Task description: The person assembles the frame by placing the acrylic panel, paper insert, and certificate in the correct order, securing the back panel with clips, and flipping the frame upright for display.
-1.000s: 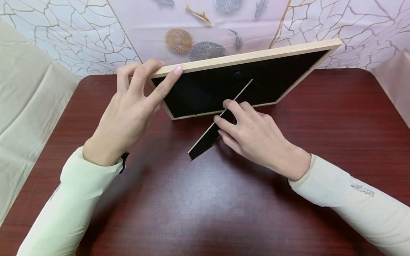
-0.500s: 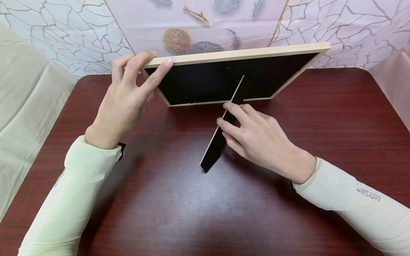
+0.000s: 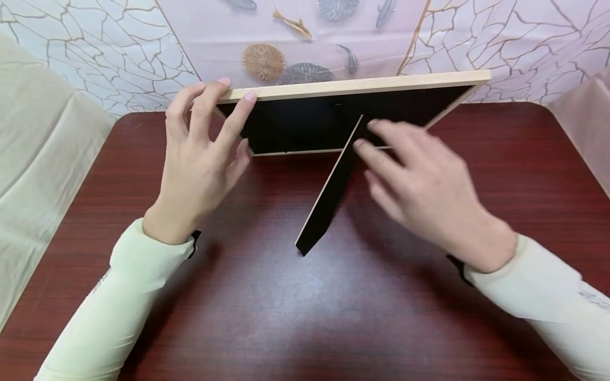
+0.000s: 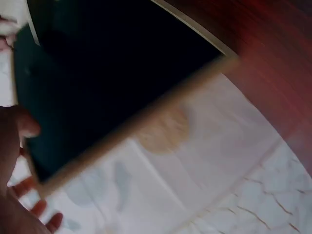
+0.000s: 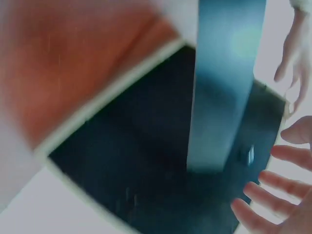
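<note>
A picture frame (image 3: pixel 333 87) with a pale wood edge and black back leans upright on the table, its back toward me. The easel leg (image 3: pixel 329 190) stands out from the back, its foot down on the tabletop. My left hand (image 3: pixel 190 164) is at the frame's upper left corner, fingertips resting on the top edge and thumb held apart. Blurred by motion, my right hand (image 3: pixel 424 185) is just right of the leg in the head view. The right wrist view shows the right hand's fingers (image 5: pixel 278 180) spread with nothing between them, beside the frame's back.
The dark red wood table (image 3: pixel 238 317) spreads around the frame. Behind it hangs a patterned backdrop cloth (image 3: pixel 305 32), close to the top edge. Pale cloth (image 3: pixel 33 174) borders the table on the left.
My right hand has let go of the easel leg and moved right and upward. The frame swung left and its leg turned toward me, then both settled. The left thumb has come away.
</note>
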The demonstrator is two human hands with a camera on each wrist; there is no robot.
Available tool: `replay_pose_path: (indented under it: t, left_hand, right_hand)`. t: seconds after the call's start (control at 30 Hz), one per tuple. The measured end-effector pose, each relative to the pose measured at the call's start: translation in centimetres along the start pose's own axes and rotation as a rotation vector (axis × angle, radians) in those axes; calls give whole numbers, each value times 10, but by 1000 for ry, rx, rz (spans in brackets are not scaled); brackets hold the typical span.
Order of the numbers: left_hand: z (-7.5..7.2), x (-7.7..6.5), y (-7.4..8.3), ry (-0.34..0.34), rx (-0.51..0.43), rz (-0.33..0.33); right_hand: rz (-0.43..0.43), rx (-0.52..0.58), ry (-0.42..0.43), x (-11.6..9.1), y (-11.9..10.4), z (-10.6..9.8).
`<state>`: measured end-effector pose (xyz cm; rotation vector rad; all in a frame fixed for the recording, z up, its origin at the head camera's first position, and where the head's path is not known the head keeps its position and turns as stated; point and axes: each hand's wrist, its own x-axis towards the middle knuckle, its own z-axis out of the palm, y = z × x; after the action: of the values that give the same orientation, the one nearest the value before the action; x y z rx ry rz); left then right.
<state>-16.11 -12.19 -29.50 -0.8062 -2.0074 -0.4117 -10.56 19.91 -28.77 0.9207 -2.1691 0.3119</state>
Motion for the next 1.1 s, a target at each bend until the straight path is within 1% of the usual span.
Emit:
replay_pose_path:
  t: [0.07, 0.13, 0.2, 0.23, 0.3, 0.4, 0.5, 0.57, 0.6, 0.67, 0.77, 0.87, 0.93, 1.03, 1.1]
  left_hand:
    - [-2, 1, 11, -4, 28, -23]
    - [-2, 4, 22, -21, 52, -35]
    - [-2, 8, 32, -48, 71, -37]
    - [-1, 11, 37, -65, 78, -37]
    - [1, 15, 46, -98, 89, -36]
    - [6, 20, 58, -137, 107, -42]
    - [12, 24, 66, -148, 125, -48]
    - [15, 26, 70, -144, 134, -50]
    - [16, 27, 72, -141, 139, -50]
    - [18, 29, 74, -142, 148, -48]
    - [21, 30, 76, -140, 161, -44]
    - [23, 30, 75, -129, 167, -41]
    - [23, 29, 73, -124, 168, -41]
    - [23, 30, 71, -131, 157, -46]
    - [24, 31, 70, -144, 147, -54]
  right_hand:
    - [91, 8, 110, 3, 9, -9]
    - [205, 9, 215, 3, 20, -18]
    - [327, 26, 275, 3, 34, -27]
    - [384, 34, 283, 2, 41, -31]
    - [478, 60, 268, 0, 57, -36]
    - [605, 159, 185, -4, 78, -39]
    - [704, 321, 100, -9, 92, -36]
    - [763, 436, 61, -11, 97, -33]
    - [778, 492, 42, -11, 98, -32]
    - [801, 566, 10, -11, 100, -30]
    - [801, 631, -17, -13, 99, -29]
    - [779, 622, -43, -16, 96, -31]
    - [753, 592, -59, -19, 92, -33]
    - [694, 533, -67, -25, 85, -37]
    - [638, 487, -71, -31, 79, -39]
